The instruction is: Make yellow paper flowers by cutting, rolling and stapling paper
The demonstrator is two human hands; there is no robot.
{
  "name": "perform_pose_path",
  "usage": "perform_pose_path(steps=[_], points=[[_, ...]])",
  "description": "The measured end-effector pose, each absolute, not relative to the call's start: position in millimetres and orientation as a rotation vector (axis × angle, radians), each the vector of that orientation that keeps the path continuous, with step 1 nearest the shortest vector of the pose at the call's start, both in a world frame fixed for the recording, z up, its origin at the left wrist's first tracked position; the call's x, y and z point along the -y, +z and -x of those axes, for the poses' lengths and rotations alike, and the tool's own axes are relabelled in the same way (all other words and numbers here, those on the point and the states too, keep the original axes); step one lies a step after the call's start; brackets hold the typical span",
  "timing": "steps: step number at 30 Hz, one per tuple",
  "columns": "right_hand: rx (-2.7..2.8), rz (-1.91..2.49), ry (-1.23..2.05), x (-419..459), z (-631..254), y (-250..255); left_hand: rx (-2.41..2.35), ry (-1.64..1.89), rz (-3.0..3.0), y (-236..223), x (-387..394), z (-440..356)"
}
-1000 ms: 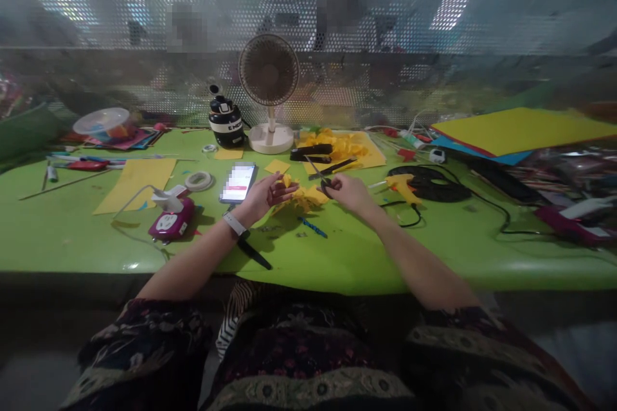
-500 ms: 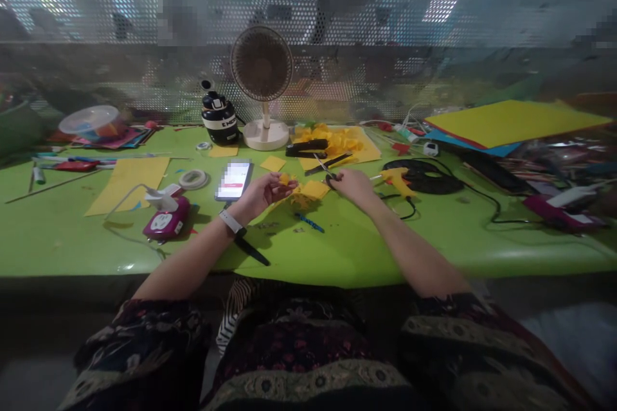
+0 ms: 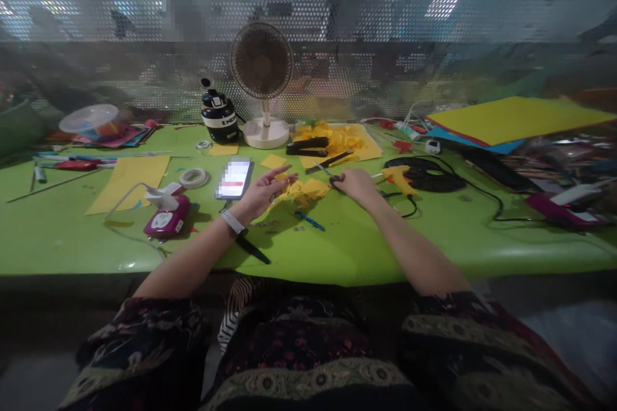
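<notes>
My left hand [image 3: 264, 195] hovers over the table, left of a pile of yellow paper pieces [image 3: 308, 189]. Its fingers are stretched out and apart, and I see nothing held in them. Fingers of my right hand [image 3: 357, 186] are wrapped round the dark handles of a pair of scissors [image 3: 322, 169], whose blades point up and to the left. A blue patterned stick-like thing [image 3: 309, 221] lies just in front of the paper pieces. To the right of my right hand rests a yellow glue gun [image 3: 399, 176].
Behind the hands are a black stapler [image 3: 306, 145], yellow paper curls [image 3: 340, 136], a white fan [image 3: 266, 133] and a dark bottle [image 3: 220, 121]. A phone [image 3: 233, 178], tape roll [image 3: 193, 178] and purple power adapter [image 3: 166, 218] lie left. Coloured sheets [image 3: 515, 119] are stacked right.
The small yellow piece in my left fingers is no longer there, and those fingers have spread out. My right hand keeps the scissors in nearly the same spot.
</notes>
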State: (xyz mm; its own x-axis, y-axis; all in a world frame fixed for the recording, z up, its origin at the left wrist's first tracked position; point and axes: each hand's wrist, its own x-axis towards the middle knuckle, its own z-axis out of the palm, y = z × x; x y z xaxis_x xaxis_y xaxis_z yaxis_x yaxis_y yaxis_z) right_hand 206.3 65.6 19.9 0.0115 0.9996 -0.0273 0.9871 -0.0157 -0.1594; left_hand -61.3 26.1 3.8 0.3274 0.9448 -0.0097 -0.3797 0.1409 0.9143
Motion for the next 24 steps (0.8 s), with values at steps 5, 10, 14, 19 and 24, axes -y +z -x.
perform_pose_path(steps=[5,10,14,19,24], points=[[2.137,2.201,0.152,-64.8,-209.1,23.8,-0.668,1.105,-0.997,3.2,-24.5,58.2],[2.119,2.159,0.276,-69.3,-215.6,22.9,-0.73,1.103,-0.992,4.6,-24.1,56.1],[2.025,2.078,0.351,-64.7,-214.3,29.8,-0.741,1.2,-1.037,4.4,-25.9,56.4],[1.762,1.458,0.987,-34.0,-177.7,39.6,-0.804,1.289,-1.115,12.2,-14.6,47.2],[1.663,1.018,1.442,-12.9,-141.8,26.0,-0.683,1.184,-1.122,18.3,-1.0,38.1]])
